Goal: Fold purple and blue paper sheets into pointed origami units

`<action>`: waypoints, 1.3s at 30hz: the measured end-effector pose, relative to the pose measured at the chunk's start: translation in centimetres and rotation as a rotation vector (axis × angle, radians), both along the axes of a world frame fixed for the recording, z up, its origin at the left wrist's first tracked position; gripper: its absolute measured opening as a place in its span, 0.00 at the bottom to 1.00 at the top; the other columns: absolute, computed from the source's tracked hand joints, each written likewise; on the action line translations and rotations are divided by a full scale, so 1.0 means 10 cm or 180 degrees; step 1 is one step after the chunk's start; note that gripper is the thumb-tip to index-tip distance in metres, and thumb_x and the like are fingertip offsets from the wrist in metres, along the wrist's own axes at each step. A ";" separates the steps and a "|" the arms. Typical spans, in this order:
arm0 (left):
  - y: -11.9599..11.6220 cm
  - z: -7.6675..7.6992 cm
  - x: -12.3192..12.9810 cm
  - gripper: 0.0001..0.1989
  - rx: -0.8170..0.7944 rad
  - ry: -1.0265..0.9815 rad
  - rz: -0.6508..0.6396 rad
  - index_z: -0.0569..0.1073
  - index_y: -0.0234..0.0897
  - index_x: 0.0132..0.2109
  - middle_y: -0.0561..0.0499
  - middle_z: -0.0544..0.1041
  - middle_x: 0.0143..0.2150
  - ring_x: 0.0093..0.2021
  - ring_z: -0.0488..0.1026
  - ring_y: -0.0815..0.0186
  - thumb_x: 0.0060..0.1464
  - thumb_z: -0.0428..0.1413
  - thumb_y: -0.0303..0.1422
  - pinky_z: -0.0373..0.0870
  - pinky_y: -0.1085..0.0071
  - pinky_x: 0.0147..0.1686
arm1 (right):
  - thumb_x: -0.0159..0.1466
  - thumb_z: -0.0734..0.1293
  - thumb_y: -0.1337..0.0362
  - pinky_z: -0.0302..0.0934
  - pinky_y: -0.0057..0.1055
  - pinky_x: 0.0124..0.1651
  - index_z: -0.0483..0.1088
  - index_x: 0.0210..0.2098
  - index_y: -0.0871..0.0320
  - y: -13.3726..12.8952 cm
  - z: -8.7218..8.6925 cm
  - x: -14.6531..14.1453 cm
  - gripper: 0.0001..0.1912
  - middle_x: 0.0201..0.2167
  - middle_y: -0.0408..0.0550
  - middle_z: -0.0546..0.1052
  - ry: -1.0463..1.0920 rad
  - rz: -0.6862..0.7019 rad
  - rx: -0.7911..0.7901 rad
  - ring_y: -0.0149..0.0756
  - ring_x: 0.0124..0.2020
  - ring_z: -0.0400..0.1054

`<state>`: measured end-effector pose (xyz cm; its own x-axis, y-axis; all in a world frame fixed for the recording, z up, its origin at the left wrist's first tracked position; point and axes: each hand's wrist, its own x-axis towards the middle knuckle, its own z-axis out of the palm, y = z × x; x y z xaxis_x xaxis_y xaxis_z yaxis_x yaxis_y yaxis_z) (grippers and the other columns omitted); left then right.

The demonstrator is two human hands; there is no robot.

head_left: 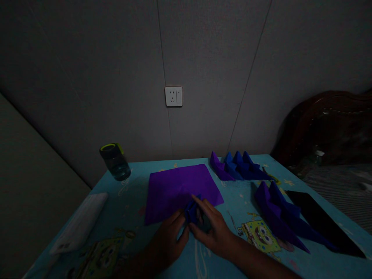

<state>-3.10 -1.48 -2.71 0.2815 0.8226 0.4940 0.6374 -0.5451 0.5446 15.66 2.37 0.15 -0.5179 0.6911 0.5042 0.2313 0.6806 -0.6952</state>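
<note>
Both hands meet at the front middle of the table, around a small folded piece of dark blue paper (191,211). My left hand (171,236) pinches its lower left side between thumb and fingers. My right hand (213,228) grips it from the right, thumb below and fingers along the upper edge. Just behind the hands lies a flat purple sheet (177,186), slightly creased. Folded paper boats in purple (220,168) and blue (247,166) stand in a row at the back right. Nearer on the right are a larger purple boat (274,213) and a blue one (302,226), nested together.
A dark bottle (116,162) with a green-rimmed lid stands at the back left. A white packet (81,223) lies at the left edge. Black sheets (322,221) rest along the right edge. The blue tablecloth (130,201) reaches a wall with a socket (173,96).
</note>
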 end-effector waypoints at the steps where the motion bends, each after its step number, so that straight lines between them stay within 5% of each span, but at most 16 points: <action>1: 0.01 -0.01 0.00 0.18 0.0000 -0.0108 0.0047 0.72 0.41 0.56 0.44 0.78 0.50 0.51 0.76 0.59 0.59 0.51 0.28 0.74 0.64 0.52 | 0.62 0.66 0.69 0.64 0.33 0.37 0.48 0.68 0.49 -0.01 0.01 0.00 0.38 0.37 0.46 0.67 -0.0017 -0.0021 0.0046 0.37 0.35 0.64; 7: 0.08 0.08 -0.05 0.19 -0.0420 -0.1151 0.0419 0.72 0.42 0.57 0.43 0.78 0.53 0.51 0.76 0.56 0.59 0.53 0.31 0.72 0.61 0.52 | 0.61 0.65 0.71 0.65 0.34 0.39 0.44 0.69 0.49 -0.01 0.01 0.06 0.41 0.37 0.47 0.68 0.0110 -0.0149 0.0277 0.38 0.35 0.65; 13: 0.11 0.23 -0.07 0.18 -0.1263 -0.2546 0.0207 0.71 0.39 0.55 0.41 0.75 0.56 0.53 0.74 0.54 0.59 0.55 0.36 0.73 0.62 0.50 | 0.65 0.61 0.73 0.65 0.33 0.41 0.65 0.57 0.45 0.10 0.03 0.12 0.24 0.40 0.48 0.68 0.0339 -0.0283 0.0527 0.38 0.41 0.67; 20: 0.11 0.22 -0.06 0.20 -0.1806 -0.3488 0.0050 0.74 0.41 0.52 0.43 0.76 0.52 0.47 0.76 0.53 0.53 0.61 0.40 0.78 0.59 0.41 | 0.68 0.57 0.72 0.64 0.36 0.50 0.69 0.55 0.43 0.12 0.08 0.15 0.22 0.57 0.50 0.66 0.0580 -0.0197 0.0138 0.40 0.55 0.66; 26: 0.16 0.20 -0.03 0.18 -0.2143 -0.4060 -0.0216 0.76 0.42 0.49 0.45 0.77 0.48 0.45 0.77 0.53 0.51 0.62 0.41 0.77 0.56 0.40 | 0.70 0.55 0.70 0.62 0.37 0.53 0.71 0.52 0.43 0.14 0.06 0.16 0.20 0.58 0.48 0.67 0.0642 -0.0077 -0.0113 0.39 0.57 0.65; 29: 0.17 0.21 -0.03 0.19 -0.2025 -0.3888 -0.0117 0.76 0.40 0.46 0.44 0.77 0.47 0.43 0.77 0.54 0.50 0.61 0.46 0.77 0.60 0.37 | 0.70 0.54 0.68 0.62 0.37 0.52 0.73 0.48 0.46 0.12 0.08 0.16 0.19 0.56 0.50 0.68 0.0629 -0.0064 -0.0109 0.40 0.57 0.65; 35: 0.08 0.26 0.01 0.29 -0.1627 -0.2923 -0.0036 0.66 0.43 0.58 0.43 0.75 0.53 0.52 0.73 0.55 0.48 0.64 0.33 0.72 0.64 0.48 | 0.67 0.63 0.61 0.60 0.43 0.56 0.73 0.36 0.54 0.10 0.12 0.10 0.07 0.55 0.54 0.68 0.0422 -0.0271 -0.0300 0.46 0.56 0.64; 39: 0.05 0.27 0.02 0.35 -0.1793 -0.2587 -0.0112 0.60 0.43 0.64 0.40 0.74 0.54 0.51 0.75 0.55 0.51 0.61 0.32 0.74 0.64 0.44 | 0.62 0.69 0.59 0.66 0.35 0.44 0.68 0.34 0.55 0.12 0.05 0.05 0.07 0.39 0.48 0.75 0.0325 -0.0505 -0.0715 0.40 0.41 0.71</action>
<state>-2.90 -0.95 0.03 0.0590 0.9945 0.0868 -0.0568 -0.0835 0.9949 16.12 3.56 0.67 -0.3487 0.8596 0.3735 0.2436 0.4680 -0.8495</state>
